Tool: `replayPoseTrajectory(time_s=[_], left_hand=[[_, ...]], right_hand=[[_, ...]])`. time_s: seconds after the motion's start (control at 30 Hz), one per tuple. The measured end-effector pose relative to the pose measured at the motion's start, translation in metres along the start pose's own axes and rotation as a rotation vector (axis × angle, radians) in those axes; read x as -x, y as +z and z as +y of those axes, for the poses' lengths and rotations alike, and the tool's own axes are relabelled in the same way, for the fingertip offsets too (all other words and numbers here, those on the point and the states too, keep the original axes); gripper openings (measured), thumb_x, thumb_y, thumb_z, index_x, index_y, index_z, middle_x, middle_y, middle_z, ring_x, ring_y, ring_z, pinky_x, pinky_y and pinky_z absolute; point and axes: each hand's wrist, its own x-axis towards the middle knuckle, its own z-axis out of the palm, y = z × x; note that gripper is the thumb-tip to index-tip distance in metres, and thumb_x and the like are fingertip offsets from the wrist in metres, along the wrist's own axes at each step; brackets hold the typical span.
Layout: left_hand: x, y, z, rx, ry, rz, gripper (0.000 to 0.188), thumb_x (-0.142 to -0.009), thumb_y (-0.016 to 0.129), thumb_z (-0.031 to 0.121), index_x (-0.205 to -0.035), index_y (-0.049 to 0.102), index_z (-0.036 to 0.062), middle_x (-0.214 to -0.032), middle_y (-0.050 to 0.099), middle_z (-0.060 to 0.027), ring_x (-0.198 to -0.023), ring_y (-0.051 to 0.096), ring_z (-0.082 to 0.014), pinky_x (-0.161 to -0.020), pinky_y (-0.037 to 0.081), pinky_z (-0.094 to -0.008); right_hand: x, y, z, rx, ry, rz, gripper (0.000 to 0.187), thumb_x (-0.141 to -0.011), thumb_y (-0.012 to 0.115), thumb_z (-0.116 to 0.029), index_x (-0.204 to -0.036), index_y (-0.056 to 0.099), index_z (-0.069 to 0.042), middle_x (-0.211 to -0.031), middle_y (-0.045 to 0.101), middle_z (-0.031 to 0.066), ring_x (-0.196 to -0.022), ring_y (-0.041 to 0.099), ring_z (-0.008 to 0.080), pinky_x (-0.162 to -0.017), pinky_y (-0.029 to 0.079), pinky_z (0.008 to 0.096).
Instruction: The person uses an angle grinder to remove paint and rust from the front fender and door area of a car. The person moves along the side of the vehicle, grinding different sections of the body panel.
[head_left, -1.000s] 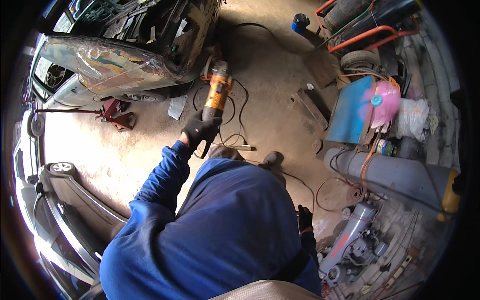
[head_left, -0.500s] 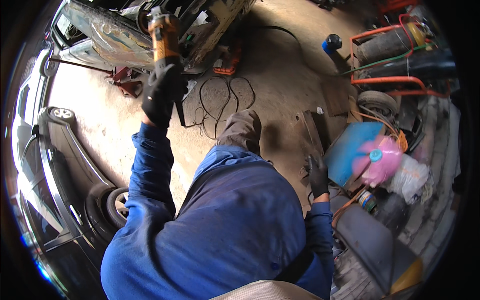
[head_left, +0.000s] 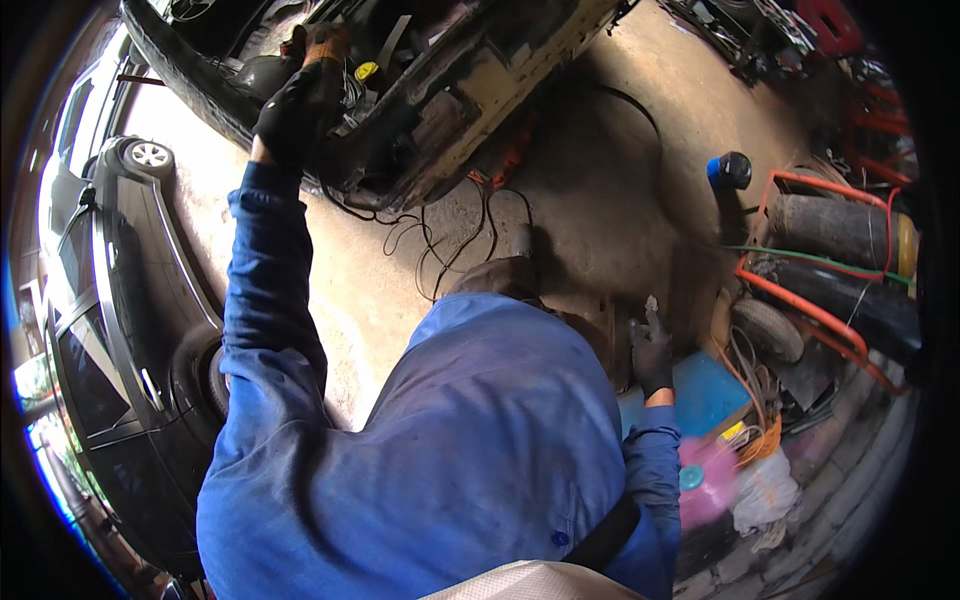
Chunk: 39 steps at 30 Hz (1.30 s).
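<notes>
My left hand (head_left: 300, 115), in a black glove, is stretched forward over the open, worn bay of a stripped car body (head_left: 450, 130). It is closed around an orange and black angle grinder (head_left: 325, 43), whose far end is lost among the dark parts there. A yellow cap (head_left: 367, 71) lies just right of the tool. My right hand (head_left: 652, 358), also in a black glove, hangs low at my right side with fingers apart and nothing in them. Below it is a blue panel (head_left: 710, 390).
A dark car (head_left: 140, 300) stands at left. Black cable (head_left: 487, 215) lies looped on the floor ahead. At right are a blue and black can (head_left: 729, 171), an orange-framed cart (head_left: 815, 315) with cylinders, a tyre (head_left: 768, 331), and a pink fan (head_left: 708, 480).
I have moved forward to the stripped car. My left hand has carried the grinder from above the floor into the bay. My right hand stays low beside me.
</notes>
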Motion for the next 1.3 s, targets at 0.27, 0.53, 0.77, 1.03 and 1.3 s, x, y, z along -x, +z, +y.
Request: replayPoseTrajectory(time_s=[0.27,0.53,0.77,1.03,1.3], left_hand=[[-0.011,0.116,-0.072,-0.681,0.377,-0.674,0.040,-0.094,0.067,0.026,-0.126,0.081,0.0075,-0.136,0.074,-0.0145,-0.133,0.067,-0.0325,-0.121,0.049,-0.0446],[-0.001,0.189,-0.074,-0.355,-0.376,-0.742,0.041,-0.098,0.066,0.030,-0.131,0.078,0.0090,-0.138,0.073,-0.0159,-0.133,0.067,-0.0345,-0.118,0.050,-0.0459],[0.015,0.225,-0.070,-0.257,-0.794,-0.760,0.042,-0.100,0.066,0.033,-0.134,0.076,0.0102,-0.140,0.073,-0.0171,-0.132,0.068,-0.0363,-0.115,0.052,-0.0470],[0.024,0.243,-0.062,-0.211,-1.083,-0.712,0.044,-0.103,0.065,0.036,-0.139,0.073,0.0117,-0.142,0.072,-0.0185,-0.132,0.068,-0.0383,-0.112,0.053,-0.0482],[0.037,0.241,-0.040,-0.186,-1.270,-0.662,0.046,-0.106,0.065,0.040,-0.143,0.070,0.0131,-0.144,0.071,-0.0199,-0.131,0.068,-0.0403,-0.109,0.055,-0.0495]], right_hand=[[-0.136,-0.056,-0.072,-0.131,0.038,-0.195,0.065,-0.111,0.072,-0.033,-0.162,0.053,0.002,-0.102,0.072,0.0078,-0.089,0.067,0.0116,-0.080,0.057,0.0330],[-0.281,-0.098,-0.108,0.282,-0.302,-0.319,0.067,-0.109,0.069,-0.039,-0.164,0.052,-0.005,-0.115,0.079,0.0169,-0.102,0.074,0.0313,-0.094,0.057,0.0451],[-0.373,-0.145,-0.169,0.349,-0.293,-0.415,0.067,-0.108,0.070,-0.036,-0.164,0.052,-0.005,-0.118,0.078,0.0216,-0.108,0.075,0.0389,-0.097,0.057,0.0491],[-0.412,-0.143,-0.205,0.390,-0.349,-0.565,0.065,-0.106,0.069,-0.035,-0.160,0.054,-0.002,-0.124,0.077,0.0237,-0.116,0.075,0.0405,-0.101,0.057,0.0493],[-0.413,-0.133,-0.307,0.385,-0.505,-0.674,0.069,-0.105,0.073,-0.039,-0.161,0.054,-0.002,-0.143,0.071,0.0258,-0.132,0.070,0.0406,-0.110,0.055,0.0479]])
